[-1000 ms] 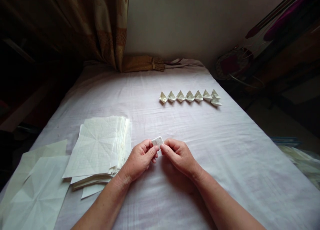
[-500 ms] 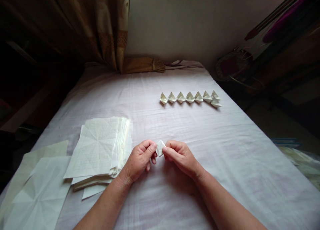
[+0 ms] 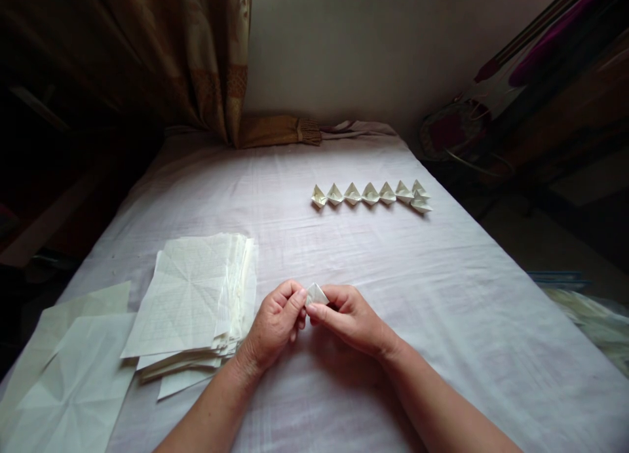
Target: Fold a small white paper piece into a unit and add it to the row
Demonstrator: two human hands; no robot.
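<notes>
A small folded piece of white paper is pinched between my two hands, low over the bed sheet. My left hand grips its left side with thumb and fingers. On the other side, my right hand lays its thumb across the lower edge, with the fingers behind the paper. Both hands are closed, and the peak of the paper points up between them. Farther back on the right stands a row of several folded paper boats, two of them overlapping at the right end.
Left of my hands lies a thick stack of creased paper sheets. More creased sheets lie at the front left. A pale sheet covers the bed. A gold curtain hangs at the back left, and a plastic bag is beyond the right edge.
My right thumb has slid left along the lower edge of the folded paper, and the paper has turned slightly. The view has shifted a little; the boats and stack stay put.
</notes>
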